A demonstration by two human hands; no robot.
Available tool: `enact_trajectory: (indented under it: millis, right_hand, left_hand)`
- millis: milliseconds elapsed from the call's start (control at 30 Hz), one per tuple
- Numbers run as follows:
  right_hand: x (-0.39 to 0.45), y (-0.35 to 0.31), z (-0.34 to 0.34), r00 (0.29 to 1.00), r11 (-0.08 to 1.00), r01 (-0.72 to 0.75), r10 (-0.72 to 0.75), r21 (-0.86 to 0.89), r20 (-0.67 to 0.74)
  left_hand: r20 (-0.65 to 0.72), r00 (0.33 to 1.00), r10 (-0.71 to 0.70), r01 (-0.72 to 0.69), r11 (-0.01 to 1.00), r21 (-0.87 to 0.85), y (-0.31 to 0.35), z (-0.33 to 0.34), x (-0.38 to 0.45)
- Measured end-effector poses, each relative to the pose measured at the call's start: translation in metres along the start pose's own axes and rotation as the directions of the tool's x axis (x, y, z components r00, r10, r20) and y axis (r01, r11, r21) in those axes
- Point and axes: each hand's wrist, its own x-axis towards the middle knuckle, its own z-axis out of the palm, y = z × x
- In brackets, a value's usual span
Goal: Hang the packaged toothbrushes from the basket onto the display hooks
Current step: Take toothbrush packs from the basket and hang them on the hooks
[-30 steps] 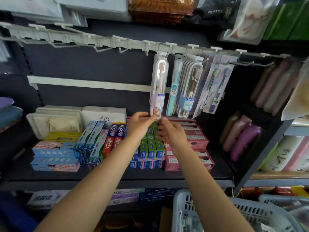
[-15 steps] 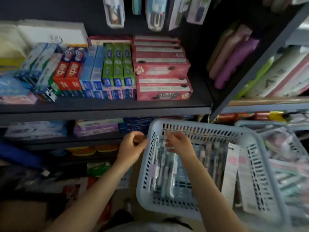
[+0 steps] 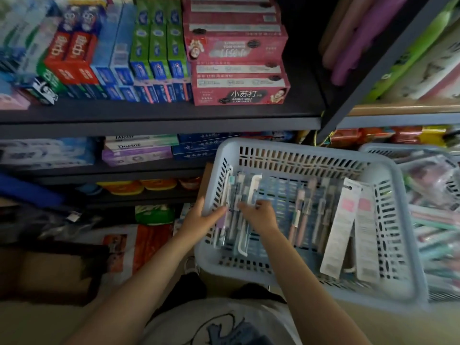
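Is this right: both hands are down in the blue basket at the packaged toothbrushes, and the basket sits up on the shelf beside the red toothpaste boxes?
Not quite. The head view shows the basket below the shelf holding the red toothpaste boxes, not on it. The left hand and right hand are indeed at the packaged toothbrushes.

Shop aisle on my feed: dark shelf point(image 3: 159, 118) w/ stacked toothpaste boxes point(image 3: 239, 70), stock basket point(image 3: 388, 170) below.

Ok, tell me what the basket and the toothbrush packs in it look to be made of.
Basket: moulded plastic, pale blue, matte, judging by its slotted walls and rounded rim. Toothbrush packs: likely clear glossy plastic, since the brushes show through. The two flat packs at the right look like printed white card, though blur leaves that open.
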Motion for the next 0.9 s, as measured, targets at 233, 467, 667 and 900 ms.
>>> enact_trajectory:
  millis: [233,467,667,900]
  right_hand:
    - [0.003,0.002,0.018,0.992,0.994,0.042,-0.053,0.097,0.114]
    - [0.002,0.007,0.024,0.957,0.951,-0.048,-0.044,0.305,0.287]
    - [0.002,0.010,0.018,0.941,0.893,-0.122,-0.034,0.433,0.336]
    - [-0.001,0.008,0.017,0.908,0.835,-0.070,-0.174,0.546,0.382]
  left_hand:
    - [0.016,1.000,-0.023,0.022,0.999,0.025,-0.004,-0.004,-0.007]
    - [0.054,0.998,-0.017,0.016,1.000,0.027,-0.002,-0.010,-0.011]
    - [0.020,0.999,0.025,-0.026,0.998,0.049,0.001,-0.024,-0.006]
    - [-0.013,0.999,0.043,-0.041,0.994,0.105,0.012,-0.018,-0.001]
